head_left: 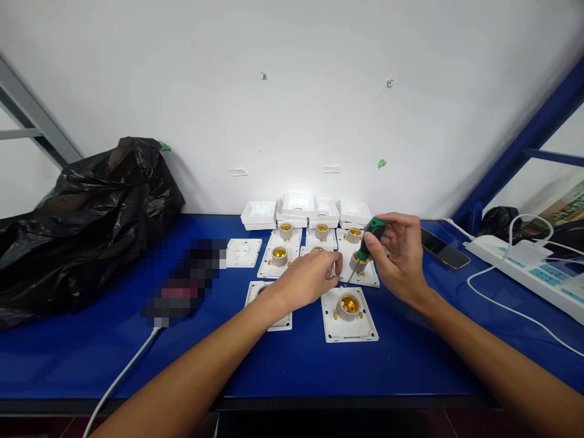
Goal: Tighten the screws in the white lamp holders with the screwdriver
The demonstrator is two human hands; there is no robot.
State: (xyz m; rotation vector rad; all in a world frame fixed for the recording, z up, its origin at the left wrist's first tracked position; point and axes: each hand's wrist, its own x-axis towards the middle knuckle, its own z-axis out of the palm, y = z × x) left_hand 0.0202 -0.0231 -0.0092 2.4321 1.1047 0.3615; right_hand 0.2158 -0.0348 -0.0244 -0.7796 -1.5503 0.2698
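Note:
My right hand (404,258) grips a screwdriver (373,234) by its green and black handle, with the shaft slanting down to the left. My left hand (312,275) is closed beside the screwdriver's tip; whatever its fingertips hold is hidden or too small to make out. Just in front of the tip lies a square white lamp holder base (349,331) with a round brass-lined socket (349,306) and small brass screws. Under my left forearm another white base (280,322) is partly covered. Several similar bases with sockets, such as one lamp holder (280,255), stand in rows behind my hands.
White square covers (260,213) are lined up along the wall. A flat white plate (244,252) lies to their left. On the left are a black plastic bag (91,225) and a pixelated object with a white cable (123,371). A phone (444,248) and power strip (533,271) lie right.

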